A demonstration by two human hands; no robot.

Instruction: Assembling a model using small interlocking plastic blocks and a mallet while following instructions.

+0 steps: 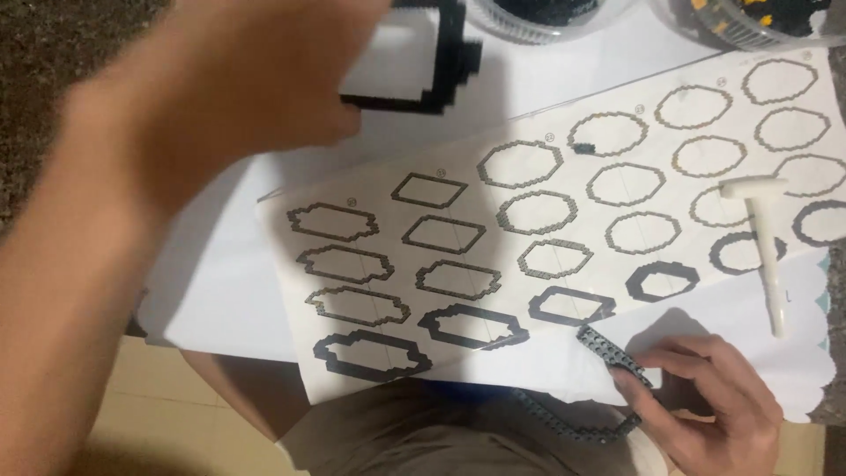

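at five o'clock the right hand (pixel 714 397) pinches a grey brick ring (pixel 608 370) over the instruction sheet (pixel 529 220); left hand (pixel 220 88), blurred at ten o'clock, grip unclear. mid-assembly seemingly; next piece needs careful alignment.

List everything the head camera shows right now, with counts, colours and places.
Instruction sheet: one, white with grey ring outlines, centre.
Plain sheets: white, count unclear, under the instruction sheet.
Brick ring: one, dark grey, bottom centre.
T-shaped tool: one, white, right.
Black-edged white build: one, top centre.
Clear tubs: two, dark bricks inside, top edge.
Small black piece: one, on the instruction sheet.
Left hand: blurred, raised top left.
Right hand: fingers on the brick ring.
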